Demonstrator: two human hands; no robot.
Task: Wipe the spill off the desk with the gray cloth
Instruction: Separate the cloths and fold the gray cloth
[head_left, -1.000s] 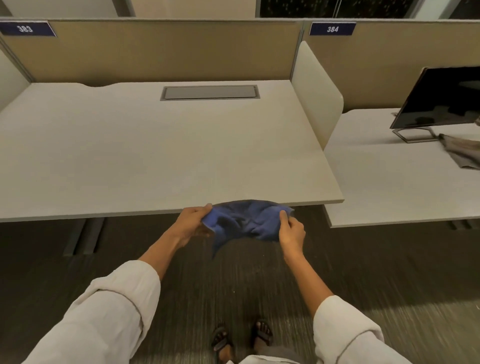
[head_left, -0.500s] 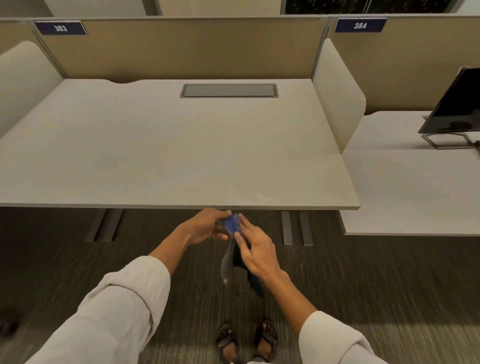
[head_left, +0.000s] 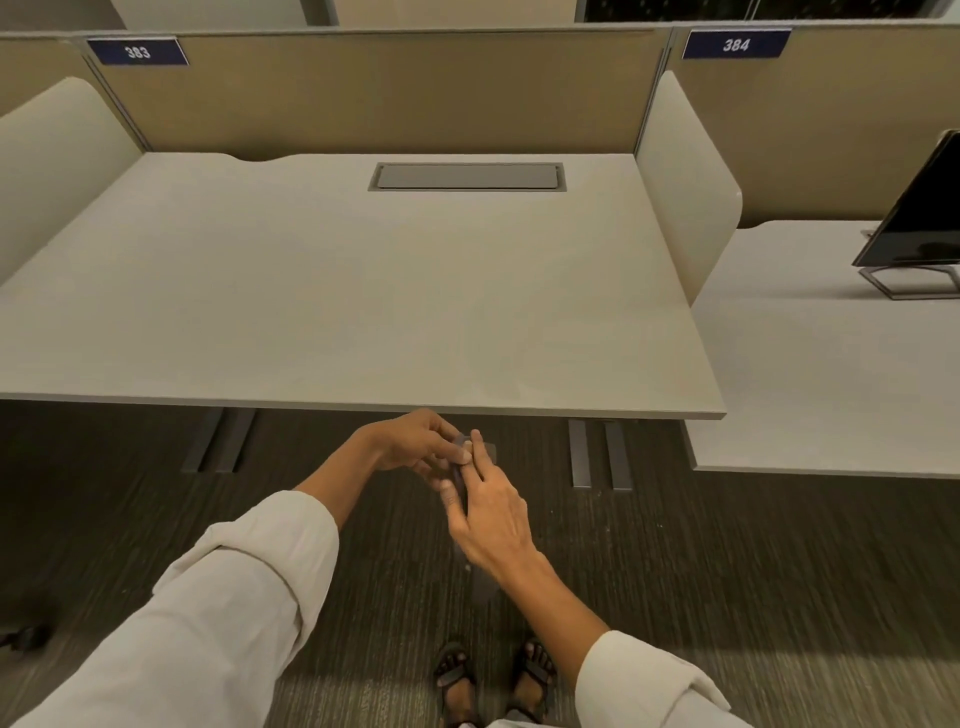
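Cloth (head_left: 459, 470) has bunched smaller, pinched between left hand (head_left: 415, 441) and right hand (head_left: 491, 512).

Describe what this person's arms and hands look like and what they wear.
Both arms wear loose off-white fabric sleeves, the left sleeve and right sleeve rolled into thick cuffs below the elbow. Forearms are bare. The left hand and right hand show no gloves, rings or watch.

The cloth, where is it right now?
In the head view the cloth is bunched between the left hand and right hand, low centre, in front of the desk edge, not touching it.
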